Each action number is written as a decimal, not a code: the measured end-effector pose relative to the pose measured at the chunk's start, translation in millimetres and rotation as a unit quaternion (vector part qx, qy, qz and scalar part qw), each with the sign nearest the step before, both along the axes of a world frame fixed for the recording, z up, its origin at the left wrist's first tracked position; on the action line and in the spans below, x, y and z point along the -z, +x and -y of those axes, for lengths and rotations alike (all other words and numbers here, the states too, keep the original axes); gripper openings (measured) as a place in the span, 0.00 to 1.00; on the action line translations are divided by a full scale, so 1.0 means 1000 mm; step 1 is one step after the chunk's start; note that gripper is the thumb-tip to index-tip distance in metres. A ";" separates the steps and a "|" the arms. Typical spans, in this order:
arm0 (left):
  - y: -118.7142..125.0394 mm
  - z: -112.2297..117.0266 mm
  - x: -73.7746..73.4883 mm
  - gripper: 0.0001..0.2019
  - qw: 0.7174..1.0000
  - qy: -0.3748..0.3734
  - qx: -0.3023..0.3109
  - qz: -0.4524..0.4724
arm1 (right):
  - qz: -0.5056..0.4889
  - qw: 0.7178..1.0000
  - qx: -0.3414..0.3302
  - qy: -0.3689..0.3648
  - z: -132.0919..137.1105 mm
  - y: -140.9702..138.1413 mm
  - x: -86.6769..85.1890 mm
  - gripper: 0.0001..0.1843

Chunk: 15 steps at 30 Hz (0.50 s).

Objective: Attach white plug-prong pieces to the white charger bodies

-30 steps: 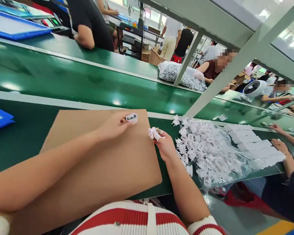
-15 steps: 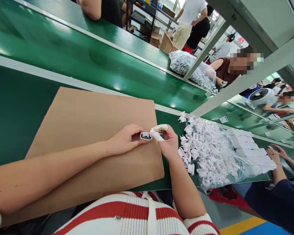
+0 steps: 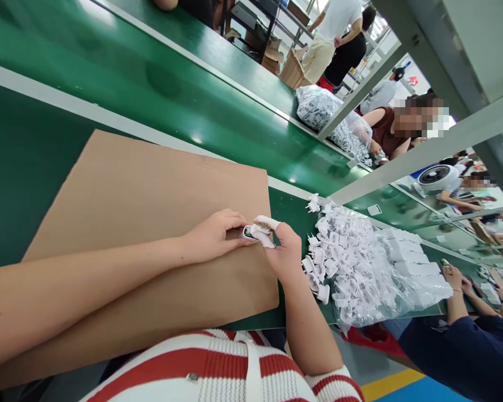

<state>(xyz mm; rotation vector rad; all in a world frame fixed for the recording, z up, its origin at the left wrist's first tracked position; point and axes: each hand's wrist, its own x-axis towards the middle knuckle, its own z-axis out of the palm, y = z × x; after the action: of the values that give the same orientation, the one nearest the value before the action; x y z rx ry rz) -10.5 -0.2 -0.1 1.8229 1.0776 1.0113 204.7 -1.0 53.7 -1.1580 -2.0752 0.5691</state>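
A clear bag [image 3: 396, 301] of plug parts [image 3: 350, 254] lies right of centre beside white stacks [image 3: 419, 273]; a pale beam [image 3: 423, 151] crosses the upper right. At centre, over cardboard [image 3: 159, 184], the left hand [image 3: 212, 237] grips a white casing [image 3: 247, 233]; the right hand [image 3: 284, 252], fingers wrapped, covers its end, hiding whether it holds anything.

"What's unclear mid-frame?"
"The white housing [image 3: 250, 236]: the left hand [image 3: 216, 233] covers part of it, and the parts inside [image 3: 247, 230] are too small to tell. The right hand's [image 3: 285, 249] wrapped fingers [image 3: 267, 222] mask whatever they grip."
"And the edges?"
"The left edge cuts the cardboard [image 3: 163, 195] at lower left; the top edge crops a black-clad person [image 3: 197, 10], upper left of centre."
"Far right?"
"A distant worker [image 3: 459, 202], too small to follow."
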 end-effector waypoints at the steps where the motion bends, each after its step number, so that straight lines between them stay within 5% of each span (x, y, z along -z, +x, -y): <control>1: 0.000 0.000 0.000 0.24 1.000 0.000 -0.001 -0.001 | -0.015 1.000 0.004 0.003 0.001 -0.001 0.000 0.13; 5: -0.001 0.001 -0.001 0.22 1.000 0.002 0.002 -0.001 | -0.043 0.999 -0.013 0.014 0.004 -0.005 0.000 0.13; 15: -0.001 0.000 -0.004 0.21 1.000 0.009 0.005 0.005 | 0.061 0.998 -0.008 0.028 0.003 -0.011 0.006 0.13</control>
<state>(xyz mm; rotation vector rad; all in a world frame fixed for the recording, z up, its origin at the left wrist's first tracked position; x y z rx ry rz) -11.5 -0.5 3.6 1.8338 1.0565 1.0263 193.6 -4.1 47.7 -1.1720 -2.1908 0.4548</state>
